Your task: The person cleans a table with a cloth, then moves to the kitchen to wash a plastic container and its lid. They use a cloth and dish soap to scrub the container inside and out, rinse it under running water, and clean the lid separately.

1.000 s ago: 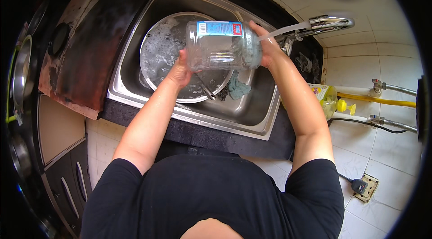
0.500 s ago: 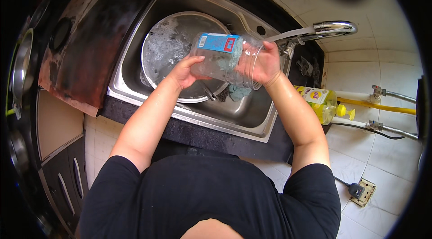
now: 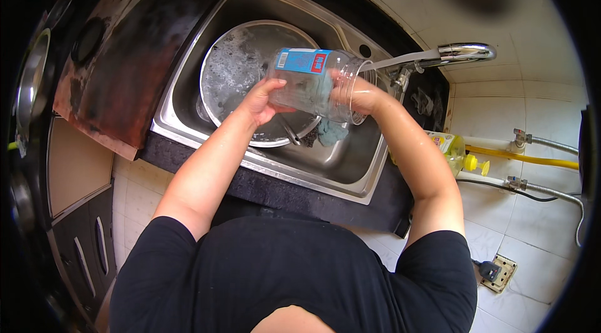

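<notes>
A clear wide-mouthed jar [image 3: 289,87] with a blue label lies on its side above the sink, its mouth toward the right. My left hand [image 3: 264,102] is closed round the jar's base end. My right hand [image 3: 358,95] reaches in through the mouth, its fingers closed on a grey-green cloth [image 3: 321,90] seen through the wall. More grey-green cloth [image 3: 332,131] shows below the jar; whether it is the same piece I cannot tell. A round metal basin [image 3: 210,107] with sudsy water stands under the jar in the sink. A dark handle [image 3: 289,130] leans over its rim.
The steel sink [image 3: 350,190] is set in a black counter. A chrome faucet [image 3: 466,52] reaches in from the right, near the jar's mouth. A yellow soap bottle [image 3: 456,151] with a pump is beside my right forearm. A stained board-like surface [image 3: 119,88] lies left of the sink.
My right hand has gone deeper into the jar, from its rim toward the cloth, and the wrist has turned. The jar stays about level in my left hand. The view has shifted slightly.
</notes>
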Motion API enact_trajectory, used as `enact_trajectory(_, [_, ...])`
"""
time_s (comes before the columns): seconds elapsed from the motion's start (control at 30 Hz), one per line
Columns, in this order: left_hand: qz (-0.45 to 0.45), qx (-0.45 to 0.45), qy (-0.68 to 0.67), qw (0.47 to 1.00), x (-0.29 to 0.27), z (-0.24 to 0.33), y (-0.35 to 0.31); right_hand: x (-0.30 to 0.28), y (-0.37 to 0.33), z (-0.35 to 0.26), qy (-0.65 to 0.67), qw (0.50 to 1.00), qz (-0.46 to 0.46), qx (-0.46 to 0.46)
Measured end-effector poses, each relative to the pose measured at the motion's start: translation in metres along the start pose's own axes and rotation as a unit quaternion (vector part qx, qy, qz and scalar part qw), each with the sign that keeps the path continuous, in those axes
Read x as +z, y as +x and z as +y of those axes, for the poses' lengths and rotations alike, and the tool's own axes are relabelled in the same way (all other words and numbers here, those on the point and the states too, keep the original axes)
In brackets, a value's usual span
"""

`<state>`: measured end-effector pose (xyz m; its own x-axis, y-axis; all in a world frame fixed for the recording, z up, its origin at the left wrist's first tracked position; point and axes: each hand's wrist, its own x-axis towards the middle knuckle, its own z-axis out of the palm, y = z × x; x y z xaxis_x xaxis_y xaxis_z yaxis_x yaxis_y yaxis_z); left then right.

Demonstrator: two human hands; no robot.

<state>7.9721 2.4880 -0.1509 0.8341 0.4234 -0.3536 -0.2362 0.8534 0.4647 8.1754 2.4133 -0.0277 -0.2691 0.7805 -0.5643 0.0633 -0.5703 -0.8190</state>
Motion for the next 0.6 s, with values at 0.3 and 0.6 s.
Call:
enact_trajectory(0.3, [-0.008, 0.014, -0.01, 1.0, 0.003, 0.003, -0.005, 0.035, 0.066, -0.013, -0.641, 0.723, 0.12, -0.226])
enact_trajectory(0.6, [0.048, 0.004, -0.001, 0.999, 0.013, -0.004, -0.004, -0.015, 0.09, 0.091, -0.291, 0.947, 0.1, -0.092])
